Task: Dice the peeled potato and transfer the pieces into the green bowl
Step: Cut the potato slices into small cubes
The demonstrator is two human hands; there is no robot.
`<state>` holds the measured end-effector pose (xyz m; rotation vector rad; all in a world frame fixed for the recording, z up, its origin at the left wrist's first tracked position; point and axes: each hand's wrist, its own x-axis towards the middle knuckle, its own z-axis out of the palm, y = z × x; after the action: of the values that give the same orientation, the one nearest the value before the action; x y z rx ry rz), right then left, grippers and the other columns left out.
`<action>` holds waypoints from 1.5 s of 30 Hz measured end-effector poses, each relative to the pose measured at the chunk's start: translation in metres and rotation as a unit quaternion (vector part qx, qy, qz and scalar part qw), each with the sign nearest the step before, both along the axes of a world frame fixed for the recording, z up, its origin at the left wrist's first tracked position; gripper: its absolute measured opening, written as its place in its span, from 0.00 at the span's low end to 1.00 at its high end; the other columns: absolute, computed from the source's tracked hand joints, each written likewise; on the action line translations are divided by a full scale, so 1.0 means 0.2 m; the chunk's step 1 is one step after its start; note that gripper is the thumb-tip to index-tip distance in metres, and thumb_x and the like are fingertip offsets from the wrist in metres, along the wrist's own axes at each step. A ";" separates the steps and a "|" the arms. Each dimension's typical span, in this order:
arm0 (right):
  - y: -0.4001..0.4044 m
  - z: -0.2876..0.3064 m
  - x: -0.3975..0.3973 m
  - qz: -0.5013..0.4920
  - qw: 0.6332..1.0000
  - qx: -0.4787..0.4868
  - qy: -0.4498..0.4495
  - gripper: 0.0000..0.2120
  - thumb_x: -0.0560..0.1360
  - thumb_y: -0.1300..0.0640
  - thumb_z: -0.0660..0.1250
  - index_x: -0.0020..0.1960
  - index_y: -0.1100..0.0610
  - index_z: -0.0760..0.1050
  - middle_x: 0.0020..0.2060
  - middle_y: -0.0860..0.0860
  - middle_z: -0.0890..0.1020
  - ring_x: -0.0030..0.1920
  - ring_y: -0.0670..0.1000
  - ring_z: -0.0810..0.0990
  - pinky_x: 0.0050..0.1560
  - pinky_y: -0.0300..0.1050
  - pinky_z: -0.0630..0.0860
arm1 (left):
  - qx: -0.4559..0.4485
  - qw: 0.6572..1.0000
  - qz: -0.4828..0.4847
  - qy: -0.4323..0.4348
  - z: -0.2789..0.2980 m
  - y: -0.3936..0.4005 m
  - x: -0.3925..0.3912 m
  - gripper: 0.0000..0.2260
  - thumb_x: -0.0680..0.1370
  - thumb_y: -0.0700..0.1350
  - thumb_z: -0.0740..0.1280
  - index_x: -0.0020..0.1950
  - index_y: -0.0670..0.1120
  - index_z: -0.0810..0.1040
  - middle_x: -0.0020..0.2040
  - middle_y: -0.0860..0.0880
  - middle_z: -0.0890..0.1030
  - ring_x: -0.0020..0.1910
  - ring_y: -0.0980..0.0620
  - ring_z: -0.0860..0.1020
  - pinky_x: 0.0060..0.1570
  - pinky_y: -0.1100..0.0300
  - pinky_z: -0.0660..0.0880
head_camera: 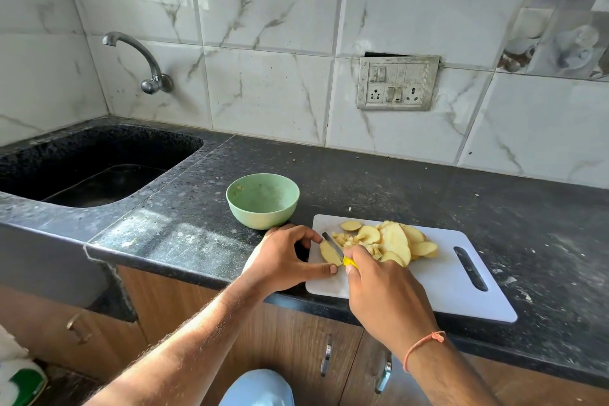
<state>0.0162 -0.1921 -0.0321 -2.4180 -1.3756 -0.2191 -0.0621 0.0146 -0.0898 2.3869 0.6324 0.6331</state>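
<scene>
Head view, near to far. Right hand (384,287): fingers curled round yellow-handled knife (336,249), blade set on a potato slice (330,253). Left hand (283,257): thumb and fingertips pinch that slice at the near left corner of the white cutting board (461,293). Board on dark worktop (379,181) carries more slices (398,241) and small diced pieces (342,239). Green bowl (262,200): just beyond left hand, beside the board. Sink (92,168), tap (138,59): far left.

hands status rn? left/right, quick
Left hand: fingertips steady a potato slice on the cutting board.
Right hand: gripping the yellow-handled knife, blade on that slice.
</scene>
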 end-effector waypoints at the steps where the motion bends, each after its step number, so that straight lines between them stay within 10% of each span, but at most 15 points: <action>1: 0.00 0.00 0.00 -0.002 1.000 -0.003 -0.003 0.12 0.85 0.48 0.54 0.67 0.44 0.69 0.35 0.46 0.77 0.32 0.48 0.73 0.27 0.41 0.61 | -0.002 1.000 0.000 -0.002 0.00 0.00 0.00 0.28 0.61 0.73 0.78 0.56 0.65 0.81 0.48 0.63 0.79 0.50 0.62 0.77 0.44 0.65 0.70; 12: 0.01 0.04 -0.04 -0.015 0.999 -0.031 -0.021 0.11 0.86 0.49 0.54 0.66 0.46 0.69 0.34 0.46 0.74 0.34 0.50 0.73 0.28 0.43 0.60 | -0.015 1.000 -0.009 0.007 0.00 0.01 -0.01 0.25 0.64 0.71 0.77 0.58 0.66 0.81 0.49 0.63 0.80 0.53 0.61 0.75 0.46 0.65 0.70; 19: 0.04 0.04 -0.06 -0.018 0.999 -0.043 -0.015 0.08 0.84 0.53 0.55 0.63 0.47 0.68 0.38 0.47 0.81 0.38 0.51 0.80 0.34 0.48 0.76 | -0.011 1.000 -0.007 0.006 -0.02 0.01 0.00 0.25 0.64 0.71 0.76 0.57 0.66 0.81 0.48 0.63 0.79 0.52 0.60 0.75 0.45 0.64 0.70; 37: -0.05 -0.01 -0.09 0.005 0.996 -0.079 -0.042 0.08 0.84 0.57 0.56 0.62 0.48 0.66 0.39 0.49 0.79 0.35 0.54 0.71 0.26 0.43 0.54 | -0.012 1.000 -0.022 0.016 -0.02 0.03 0.02 0.25 0.62 0.73 0.77 0.56 0.67 0.82 0.48 0.61 0.79 0.54 0.59 0.75 0.49 0.64 0.70; 45: -0.20 0.03 -0.17 0.017 0.995 -0.091 0.029 0.07 0.86 0.50 0.52 0.64 0.45 0.62 0.39 0.49 0.78 0.41 0.54 0.80 0.34 0.49 0.69 | -0.006 1.000 -0.023 0.018 -0.02 0.03 0.01 0.21 0.63 0.72 0.77 0.53 0.70 0.80 0.48 0.62 0.79 0.54 0.60 0.74 0.49 0.64 0.71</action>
<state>-0.0180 -0.2318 -0.0271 -2.5221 -1.4680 -0.0134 -0.0605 0.0197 -0.0930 2.3991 0.5943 0.5665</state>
